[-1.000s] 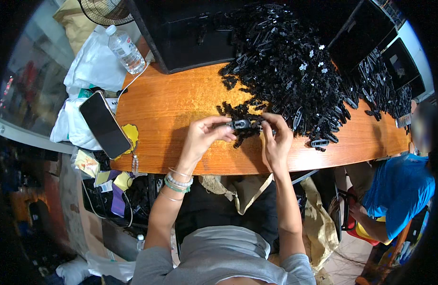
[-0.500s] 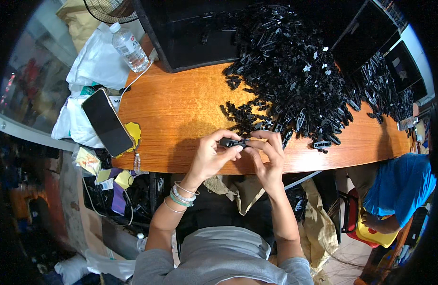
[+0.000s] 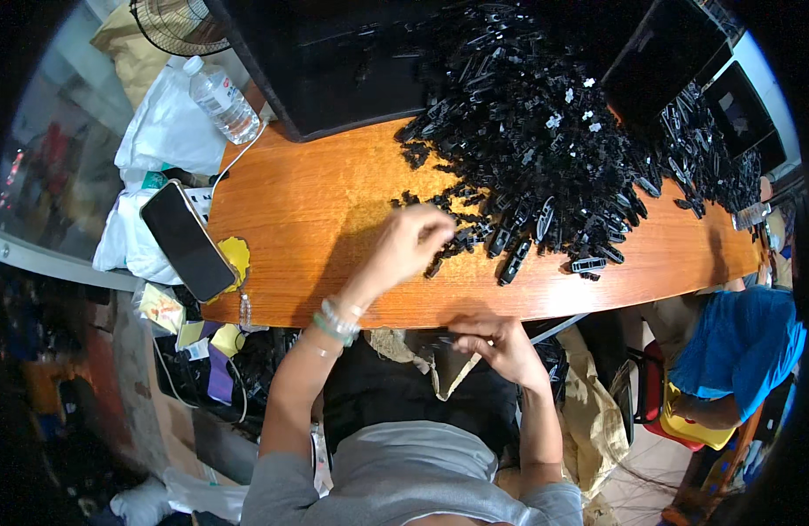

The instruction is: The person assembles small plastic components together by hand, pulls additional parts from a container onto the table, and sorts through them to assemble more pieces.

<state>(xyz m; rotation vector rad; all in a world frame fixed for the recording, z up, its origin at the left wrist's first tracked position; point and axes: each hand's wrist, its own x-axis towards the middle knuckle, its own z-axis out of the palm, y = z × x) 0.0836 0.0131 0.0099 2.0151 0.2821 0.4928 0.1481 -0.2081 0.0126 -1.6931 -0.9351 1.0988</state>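
Note:
My left hand [image 3: 413,241] is over the table at the near left edge of a heap of small black plastic parts [image 3: 527,131]. Its fingers are bent and smeared by motion, so whether they hold anything is hidden. Lower down, just past the table's front edge, is my right hand [image 3: 502,347], its fingers stretched to the left and apart. By its fingertips a dark blurred piece [image 3: 441,338] shows above the opening of a beige woven sack [image 3: 457,377] at my lap; I cannot tell whether the fingers touch it.
A phone [image 3: 189,241] lies at the table's left, below a water bottle [image 3: 224,103]. Large black bins [image 3: 334,83] stand behind. More black parts [image 3: 685,158] spread to the right, where a person in a blue shirt [image 3: 733,342] sits. Another sack [image 3: 593,412] is beside my right arm.
My hands, together on a black plastic part before, have parted. The left has gone up toward the heap; the right has dropped below the table edge. The view has shifted slightly.

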